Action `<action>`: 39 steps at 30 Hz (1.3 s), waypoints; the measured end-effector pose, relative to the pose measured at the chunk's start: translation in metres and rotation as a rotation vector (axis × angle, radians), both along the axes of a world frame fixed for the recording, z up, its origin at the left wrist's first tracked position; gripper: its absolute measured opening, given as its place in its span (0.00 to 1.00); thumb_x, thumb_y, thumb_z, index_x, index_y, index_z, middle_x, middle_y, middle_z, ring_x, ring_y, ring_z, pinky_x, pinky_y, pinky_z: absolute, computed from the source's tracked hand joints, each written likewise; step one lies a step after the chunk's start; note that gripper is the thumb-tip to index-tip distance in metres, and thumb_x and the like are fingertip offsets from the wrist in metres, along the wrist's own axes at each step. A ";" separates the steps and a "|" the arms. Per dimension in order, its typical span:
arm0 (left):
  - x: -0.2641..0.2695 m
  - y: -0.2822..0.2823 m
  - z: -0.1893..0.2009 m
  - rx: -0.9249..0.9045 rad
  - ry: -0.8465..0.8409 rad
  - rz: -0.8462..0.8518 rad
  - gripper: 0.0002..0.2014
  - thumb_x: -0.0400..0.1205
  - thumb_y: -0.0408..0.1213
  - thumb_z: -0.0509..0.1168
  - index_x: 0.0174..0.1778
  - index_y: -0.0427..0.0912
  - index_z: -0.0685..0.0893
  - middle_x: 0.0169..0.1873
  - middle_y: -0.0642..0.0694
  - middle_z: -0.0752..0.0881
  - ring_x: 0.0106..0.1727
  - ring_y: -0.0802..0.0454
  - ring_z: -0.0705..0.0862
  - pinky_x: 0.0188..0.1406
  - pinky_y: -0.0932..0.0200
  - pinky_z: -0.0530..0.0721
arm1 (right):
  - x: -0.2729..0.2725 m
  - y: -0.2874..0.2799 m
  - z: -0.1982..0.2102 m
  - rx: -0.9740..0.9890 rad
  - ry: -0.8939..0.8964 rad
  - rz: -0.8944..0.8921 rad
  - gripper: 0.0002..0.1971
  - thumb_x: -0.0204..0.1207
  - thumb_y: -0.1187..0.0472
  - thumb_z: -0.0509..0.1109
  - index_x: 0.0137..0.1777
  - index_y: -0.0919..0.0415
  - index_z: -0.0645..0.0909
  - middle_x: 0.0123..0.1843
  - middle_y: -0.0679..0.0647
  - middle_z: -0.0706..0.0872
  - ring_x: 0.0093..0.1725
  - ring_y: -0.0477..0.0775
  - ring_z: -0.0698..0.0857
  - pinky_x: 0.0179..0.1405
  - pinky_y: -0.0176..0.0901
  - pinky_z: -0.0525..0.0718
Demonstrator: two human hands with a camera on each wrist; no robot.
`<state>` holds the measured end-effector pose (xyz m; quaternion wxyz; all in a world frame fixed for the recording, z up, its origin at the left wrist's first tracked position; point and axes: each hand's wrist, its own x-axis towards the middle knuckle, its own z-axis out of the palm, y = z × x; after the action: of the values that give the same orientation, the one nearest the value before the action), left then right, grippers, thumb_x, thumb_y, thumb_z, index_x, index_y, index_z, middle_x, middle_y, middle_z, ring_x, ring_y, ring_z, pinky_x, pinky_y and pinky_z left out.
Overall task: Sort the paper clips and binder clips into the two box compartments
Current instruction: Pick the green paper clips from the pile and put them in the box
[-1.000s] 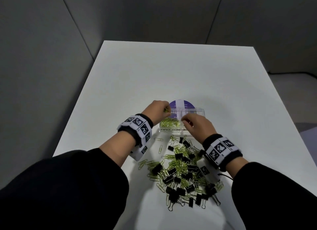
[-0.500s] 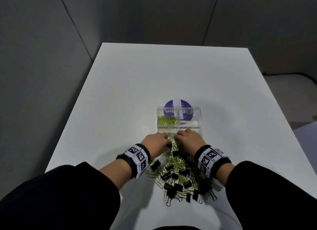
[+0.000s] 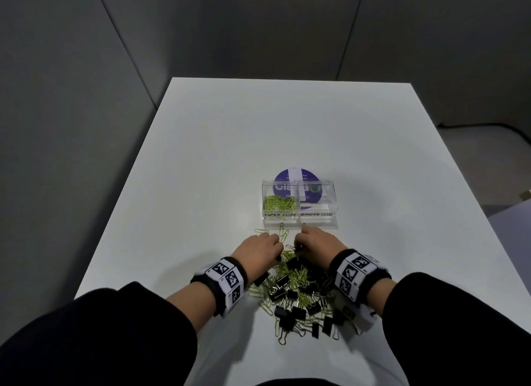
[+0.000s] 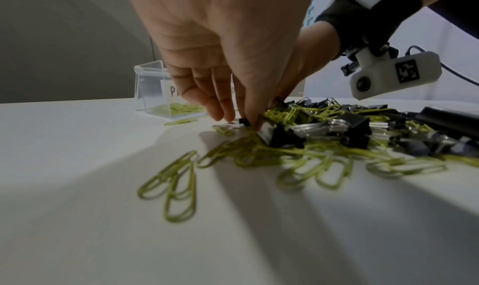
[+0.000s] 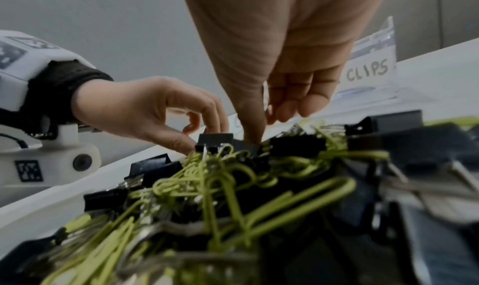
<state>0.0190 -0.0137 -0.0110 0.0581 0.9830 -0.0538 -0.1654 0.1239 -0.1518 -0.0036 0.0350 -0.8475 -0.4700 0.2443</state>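
Note:
A clear two-compartment box [image 3: 333, 202] stands on the white table, labelled PAPER CLIPS and BINDER CLIPS. Green paper clips [image 3: 278, 204] lie in its left compartment; the right one looks bare. A mixed pile [image 3: 298, 288] of green paper clips and black binder clips lies in front of it. Both hands are at the pile's far edge. My left hand [image 5: 204, 135] pinches a black binder clip [image 5: 215, 138] between thumb and forefinger. My right hand [image 5: 261, 125] reaches down beside it, its thumb tip touching the pile and the other fingers loosely curled, with nothing seen in them.
Loose paper clips [image 3: 284, 231] lie between the box and the hands. A purple round disc [image 3: 296, 174] shows behind and through the box. The table [image 3: 201, 184] ends at grey walls on the left and far side; its right edge drops to the floor.
Both hands have drawn back from the box toward me and come down onto the pile's far edge. The left hand has taken hold of a black binder clip.

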 end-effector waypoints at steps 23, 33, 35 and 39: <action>0.002 0.009 -0.001 -0.176 0.137 0.186 0.19 0.78 0.48 0.67 0.61 0.42 0.76 0.59 0.44 0.77 0.57 0.46 0.80 0.54 0.52 0.80 | 0.006 -0.017 -0.007 0.008 -0.096 -0.018 0.11 0.80 0.60 0.61 0.58 0.60 0.81 0.60 0.58 0.81 0.62 0.59 0.75 0.58 0.45 0.74; 0.003 0.017 -0.001 -0.140 0.136 0.134 0.15 0.77 0.51 0.67 0.47 0.43 0.75 0.50 0.44 0.82 0.53 0.46 0.79 0.47 0.53 0.78 | 0.011 -0.024 0.007 -0.028 0.116 -0.097 0.10 0.79 0.61 0.65 0.57 0.63 0.77 0.60 0.58 0.83 0.58 0.57 0.81 0.53 0.40 0.75; 0.004 0.020 0.002 -0.151 0.128 0.141 0.14 0.78 0.51 0.66 0.46 0.44 0.75 0.47 0.44 0.84 0.49 0.47 0.80 0.44 0.55 0.76 | 0.016 -0.026 0.012 0.018 0.140 -0.105 0.11 0.79 0.61 0.65 0.59 0.63 0.78 0.61 0.58 0.83 0.60 0.57 0.81 0.59 0.42 0.76; 0.007 0.031 0.011 -0.204 0.110 0.217 0.15 0.80 0.53 0.62 0.50 0.44 0.75 0.41 0.49 0.82 0.38 0.53 0.75 0.41 0.62 0.74 | 0.028 -0.037 0.022 0.148 0.137 -0.222 0.11 0.80 0.63 0.63 0.59 0.64 0.80 0.59 0.58 0.85 0.57 0.55 0.83 0.54 0.36 0.77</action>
<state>0.0261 0.0171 -0.0001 0.1781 0.9615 0.0394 -0.2056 0.1515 -0.1892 0.0184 0.1561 -0.8708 -0.3863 0.2610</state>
